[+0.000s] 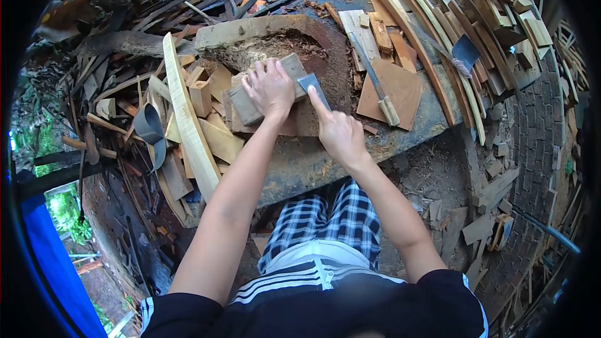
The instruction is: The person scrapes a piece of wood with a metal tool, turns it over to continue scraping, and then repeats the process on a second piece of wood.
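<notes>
A grey-brown wooden block (246,106) lies at a slant over a worn, hollowed wooden surface (250,29). My left hand (270,87) is pressed over the top of this block, thumb and fingers around it. Just to the right, my right hand (340,131) is closed round a tool with a flat metal blade (313,89), its index finger stretched along the blade. The blade's wide end is close to the block's right end; whether they touch I cannot tell. The tool's handle is hidden in my fist.
A long pale wood strip (188,119) and a curved dark metal piece (149,126) lie at the left. Right of my hands, a long-bladed tool (388,110) rests on a brown board (407,91). Long curved strips (438,97) stretch beyond it. Bricks line the ground (532,144).
</notes>
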Motion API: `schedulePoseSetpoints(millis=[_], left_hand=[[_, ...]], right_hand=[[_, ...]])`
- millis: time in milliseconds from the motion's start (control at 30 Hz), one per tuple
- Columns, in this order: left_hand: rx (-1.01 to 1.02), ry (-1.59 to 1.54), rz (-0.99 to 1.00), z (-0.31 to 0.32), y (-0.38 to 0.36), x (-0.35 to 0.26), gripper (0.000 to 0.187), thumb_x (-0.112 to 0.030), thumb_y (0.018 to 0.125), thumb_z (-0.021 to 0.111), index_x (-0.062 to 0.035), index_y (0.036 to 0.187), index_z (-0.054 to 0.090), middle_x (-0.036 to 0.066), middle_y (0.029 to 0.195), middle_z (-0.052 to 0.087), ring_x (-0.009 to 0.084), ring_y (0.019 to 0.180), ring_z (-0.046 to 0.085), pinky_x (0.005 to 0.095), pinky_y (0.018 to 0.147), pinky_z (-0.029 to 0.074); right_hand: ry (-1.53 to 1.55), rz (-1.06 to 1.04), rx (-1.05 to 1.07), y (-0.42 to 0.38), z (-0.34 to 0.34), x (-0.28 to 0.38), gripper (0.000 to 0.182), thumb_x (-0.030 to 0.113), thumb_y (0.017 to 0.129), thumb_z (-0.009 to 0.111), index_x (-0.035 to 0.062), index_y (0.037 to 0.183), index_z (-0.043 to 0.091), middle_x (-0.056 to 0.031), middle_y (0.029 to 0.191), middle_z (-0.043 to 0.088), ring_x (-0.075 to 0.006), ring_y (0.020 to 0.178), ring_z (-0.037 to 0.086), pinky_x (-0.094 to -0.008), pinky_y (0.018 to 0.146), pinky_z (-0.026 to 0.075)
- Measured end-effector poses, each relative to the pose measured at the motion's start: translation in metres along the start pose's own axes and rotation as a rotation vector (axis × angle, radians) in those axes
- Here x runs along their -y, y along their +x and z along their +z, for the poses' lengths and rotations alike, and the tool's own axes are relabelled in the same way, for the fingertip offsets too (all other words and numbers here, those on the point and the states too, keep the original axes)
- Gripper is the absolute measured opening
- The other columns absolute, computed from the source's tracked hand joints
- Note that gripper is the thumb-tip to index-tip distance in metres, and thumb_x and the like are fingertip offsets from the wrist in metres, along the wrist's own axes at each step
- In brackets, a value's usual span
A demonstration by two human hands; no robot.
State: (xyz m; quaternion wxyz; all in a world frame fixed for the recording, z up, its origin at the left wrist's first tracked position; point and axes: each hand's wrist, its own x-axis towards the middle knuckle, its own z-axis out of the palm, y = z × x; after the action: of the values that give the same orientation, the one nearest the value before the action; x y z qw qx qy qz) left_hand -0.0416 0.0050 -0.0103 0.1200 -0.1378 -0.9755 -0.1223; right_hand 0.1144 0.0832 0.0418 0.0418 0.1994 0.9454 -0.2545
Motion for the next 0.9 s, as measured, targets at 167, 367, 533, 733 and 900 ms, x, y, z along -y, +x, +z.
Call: schedulePoseSetpoints(millis=[167, 367, 533, 733, 900], left_hand=[[0.004, -0.006, 0.039, -0.002, -0.001, 0.002, 0.030, -0.032, 0.100, 0.045, -0.0147, 0.109, 0.068, 0.009, 0.111, 0.061, 0.0282, 0.111, 0.055, 0.0490, 0.108, 0.031], [0.012, 0.025, 0.015, -0.005, 0.000, -0.001, 0.031, -0.032, 0.101, 0.044, -0.0150, 0.110, 0.068, 0.009, 0.111, 0.062, 0.0290, 0.110, 0.057, 0.0480, 0.103, 0.034], [0.002, 0.027, 0.039, -0.002, -0.001, 0.001, 0.030, -0.032, 0.101, 0.044, -0.0154, 0.111, 0.068, 0.009, 0.110, 0.062, 0.0289, 0.110, 0.057, 0.0484, 0.104, 0.033], [0.044, 0.009, 0.012, -0.003, 0.002, 0.000, 0.029, -0.031, 0.101, 0.046, -0.0147, 0.113, 0.067, 0.010, 0.110, 0.062, 0.0291, 0.111, 0.057, 0.0490, 0.105, 0.032], [0.020, -0.014, 0.036, -0.005, 0.000, 0.001, 0.029, -0.030, 0.101, 0.046, -0.0143, 0.111, 0.068, 0.009, 0.110, 0.061, 0.0279, 0.110, 0.057, 0.0474, 0.105, 0.033]], right_hand=[[0.065, -0.051, -0.079, 0.036, 0.008, 0.000, 0.061, 0.012, 0.094, 0.045, 0.0275, 0.152, 0.037, -0.0241, 0.074, 0.068, -0.0429, 0.066, 0.068, -0.0543, 0.064, 0.055], [0.056, -0.048, 0.004, 0.020, -0.003, -0.007, 0.061, 0.012, 0.094, 0.047, 0.0275, 0.152, 0.037, -0.0248, 0.075, 0.068, -0.0432, 0.067, 0.068, -0.0550, 0.064, 0.055], [0.066, -0.116, -0.083, 0.066, 0.009, -0.003, 0.065, 0.010, 0.089, 0.049, 0.0277, 0.151, 0.039, -0.0239, 0.074, 0.069, -0.0400, 0.069, 0.071, -0.0524, 0.063, 0.057], [0.012, -0.090, 0.082, 0.027, -0.006, -0.004, 0.067, 0.010, 0.088, 0.050, 0.0256, 0.152, 0.039, -0.0233, 0.072, 0.069, -0.0388, 0.066, 0.071, -0.0515, 0.061, 0.058], [-0.042, -0.130, -0.113, 0.065, 0.008, -0.005, 0.067, 0.009, 0.087, 0.050, 0.0259, 0.151, 0.041, -0.0204, 0.071, 0.069, -0.0364, 0.065, 0.071, -0.0489, 0.059, 0.058]])
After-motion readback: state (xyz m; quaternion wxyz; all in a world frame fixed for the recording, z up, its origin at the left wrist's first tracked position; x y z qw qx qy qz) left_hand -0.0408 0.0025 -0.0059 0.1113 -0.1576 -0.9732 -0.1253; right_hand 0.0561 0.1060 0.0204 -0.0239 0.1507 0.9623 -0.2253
